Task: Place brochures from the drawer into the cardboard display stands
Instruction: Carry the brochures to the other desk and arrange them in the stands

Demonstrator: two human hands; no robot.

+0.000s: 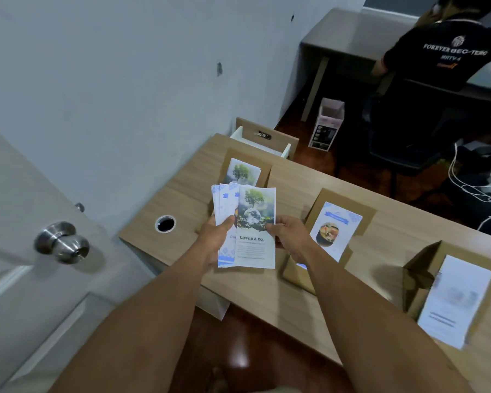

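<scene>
- desk (301, 177): light wood-grain laminate, smooth and pretty matt
- display stands (420, 268): plain brown cardboard, dull finish
- brochures (255, 231): printed paper, slight sheen on the tree cover
- door knob (61, 242): brushed metal, shiny
- door (17, 177): painted off-white, smooth
- wall (111, 80): matt paint with a few scuffs
- floor (267, 350): dark reddish wood, glossy

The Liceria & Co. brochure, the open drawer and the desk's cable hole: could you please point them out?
Liceria & Co. brochure (255, 231): head view, cover middle.
Open drawer (264, 135): head view, front panel.
Cable hole (165, 224): head view, dark centre.
</scene>
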